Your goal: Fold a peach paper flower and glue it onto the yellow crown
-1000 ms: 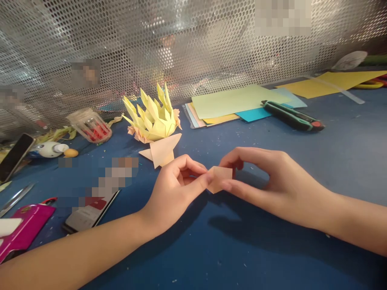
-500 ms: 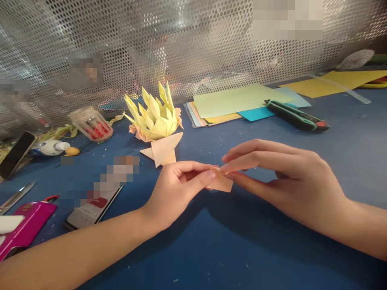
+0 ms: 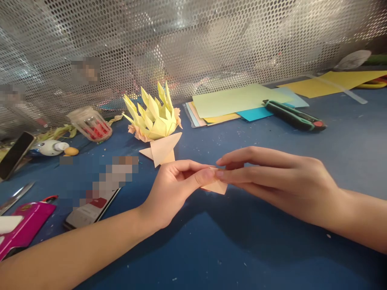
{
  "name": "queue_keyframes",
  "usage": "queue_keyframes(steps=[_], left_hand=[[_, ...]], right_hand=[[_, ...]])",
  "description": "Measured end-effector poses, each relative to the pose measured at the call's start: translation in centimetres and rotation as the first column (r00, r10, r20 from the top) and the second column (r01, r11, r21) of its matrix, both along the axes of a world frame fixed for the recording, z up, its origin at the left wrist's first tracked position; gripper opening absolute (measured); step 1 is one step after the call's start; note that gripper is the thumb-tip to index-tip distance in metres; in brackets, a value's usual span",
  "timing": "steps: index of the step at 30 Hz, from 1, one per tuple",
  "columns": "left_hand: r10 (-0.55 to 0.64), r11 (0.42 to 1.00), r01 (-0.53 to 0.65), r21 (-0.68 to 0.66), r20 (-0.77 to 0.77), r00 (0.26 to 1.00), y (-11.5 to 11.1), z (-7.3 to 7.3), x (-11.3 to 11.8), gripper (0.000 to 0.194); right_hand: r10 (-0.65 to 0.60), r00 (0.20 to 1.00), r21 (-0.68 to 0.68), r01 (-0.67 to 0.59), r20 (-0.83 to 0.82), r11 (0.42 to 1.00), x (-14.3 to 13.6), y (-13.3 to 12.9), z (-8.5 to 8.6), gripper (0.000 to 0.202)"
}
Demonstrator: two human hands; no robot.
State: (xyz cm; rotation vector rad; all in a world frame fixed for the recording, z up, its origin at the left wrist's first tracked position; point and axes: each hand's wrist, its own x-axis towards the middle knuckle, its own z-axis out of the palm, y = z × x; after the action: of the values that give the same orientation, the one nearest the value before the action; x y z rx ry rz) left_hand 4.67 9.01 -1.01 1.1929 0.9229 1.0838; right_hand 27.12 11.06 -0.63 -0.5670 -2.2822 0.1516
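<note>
My left hand (image 3: 178, 189) pinches a small peach-coloured piece of folded paper (image 3: 218, 187) between thumb and fingers, just above the blue table. From the right, my right hand (image 3: 281, 181) has its fingertips closed on the same paper's upper right part; its thumb is mostly hidden behind the fingers. Beyond my left hand lie several folded peach papers (image 3: 165, 148), one over another. Right behind them stands a yellow origami flower (image 3: 155, 117) with pointed petals and a peach lower edge.
Coloured paper sheets (image 3: 229, 100) lie at the back, with a green-black utility knife (image 3: 294, 116) across them. On the left are a phone (image 3: 93, 207), a magenta object (image 3: 33, 219), a metal blade (image 3: 16, 197) and a glass jar (image 3: 90, 125). A perforated metal panel (image 3: 205, 44) closes off the back.
My right fingers have shifted slightly left and over the paper, covering more of its right side. The paper has tilted a little; my left hand keeps its pinch.
</note>
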Motion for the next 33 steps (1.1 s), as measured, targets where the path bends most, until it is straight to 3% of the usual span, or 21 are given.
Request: queue_keyframes(steps=[4, 7, 10, 12, 15, 17, 18, 23, 29, 33], left_hand=[[-0.005, 1.0, 0.005, -0.013, 0.001, 1.0, -0.1, 0.0, 0.0, 0.01], [-0.001, 0.999, 0.003, 0.035, -0.047, 0.999, -0.2, 0.1, 0.0, 0.012], [0.024, 0.993, -0.007, 0.121, -0.14, 0.99, -0.3, 0.3, 0.0, 0.015], [0.039, 0.986, -0.006, 0.168, -0.192, 0.981, -0.4, 0.5, 0.0, 0.016], [0.036, 0.978, 0.013, 0.207, -0.234, 0.971, -0.4, 0.7, 0.0, 0.015], [0.029, 0.973, 0.031, 0.228, -0.254, 0.967, -0.4, 0.7, 0.0, 0.015], [0.024, 0.971, 0.04, 0.237, -0.261, 0.965, -0.4, 0.7, 0.0, 0.015], [0.006, 0.968, 0.059, 0.244, -0.256, 0.967, -0.5, 0.4, 0.0, 0.014], [-0.032, 0.993, 0.042, 0.107, -0.096, 0.995, -0.2, 0.2, -0.1, 0.01], [-0.083, 0.996, 0.084, 0.016, -0.058, 0.995, -0.1, 0.3, 0.1, 0.017]], right_hand=[[0.061, 0.998, -0.056, -0.06, 0.003, 0.997, -0.1, 0.0, 0.0, 0.026], [0.103, 0.995, -0.12, -0.104, -0.013, 0.987, -0.4, -0.2, 0.2, 0.015], [0.083, 0.991, -0.275, -0.11, -0.109, 0.955, -0.9, -0.5, 0.5, 0.012], [-0.005, 0.98, -0.48, -0.093, -0.199, 0.873, -1.1, -0.5, 0.7, 0.02], [-0.112, 0.966, -0.772, -0.114, -0.233, 0.626, -1.4, -0.3, 0.8, 0.028], [-0.086, 0.985, -0.862, -0.089, -0.152, 0.5, -1.5, -0.2, 0.8, 0.033], [-0.062, 0.993, -0.878, -0.057, -0.098, 0.475, -1.6, -0.1, 0.8, 0.034], [-0.041, 0.999, -0.851, 0.028, 0.008, 0.524, -1.7, -0.4, 1.0, 0.032], [-0.124, 0.991, -0.703, 0.059, -0.042, 0.709, -1.6, -0.5, 1.1, 0.026], [-0.125, 0.991, -0.639, 0.062, -0.054, 0.767, -1.4, -0.4, 0.9, 0.027]])
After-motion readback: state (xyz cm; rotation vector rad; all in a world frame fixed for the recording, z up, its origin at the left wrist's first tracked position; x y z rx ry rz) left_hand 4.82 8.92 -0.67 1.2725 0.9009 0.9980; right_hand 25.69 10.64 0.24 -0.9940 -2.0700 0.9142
